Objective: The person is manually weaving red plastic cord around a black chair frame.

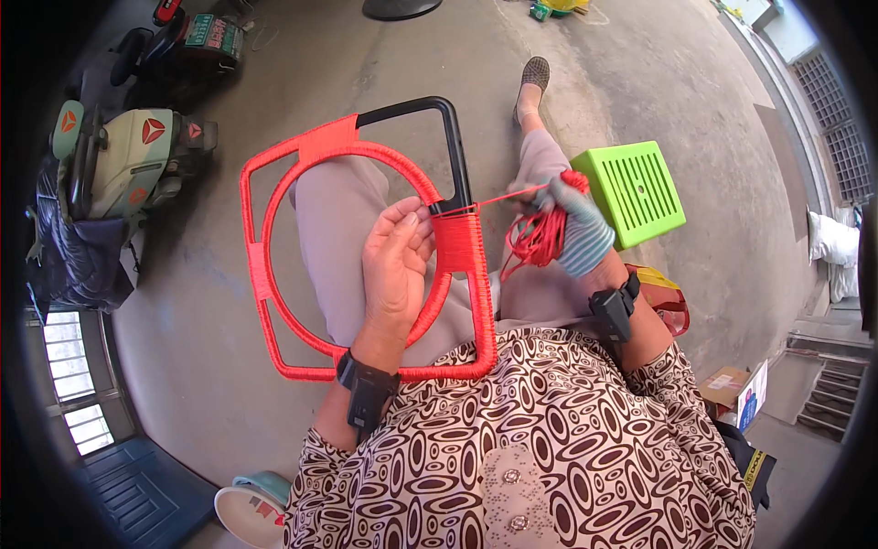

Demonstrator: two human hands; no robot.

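Okay, so we're sitting over a bare grey floor (206, 366), and the biggest thing we're working with is a red-wrapped frame (485, 320), a rounded square that's resting across our lap with an inner ring (407, 169) inside it. Most of it is wearing red cord, but the bare black corner (455, 151) is showing at the upper right. Off past our right knee, a green stool (640, 194) is standing on the floor, just beyond the glove.

Hands next. Our right hand (581, 229), in a striped glove, is sitting to the right of the frame with its fingers clamped on a loose red cord bundle (538, 240). Our bare left hand (395, 265) is lying over the ring, its fingers curling close by the spot where the wrapping is ending and the black is starting. We can't tell if they're actually pinching cord or just hovering beside it.

Smallest bit, and probably what it's all hinging on: a single red strand (512, 195) is running between that spot and the gloved hand, left to right, looking pretty taut. It's crossing the frame's right-hand bar roughly square-on, since that bar is pointing away from our body. The left hand is clearly nearer the crossing; the right is holding well apart from it.
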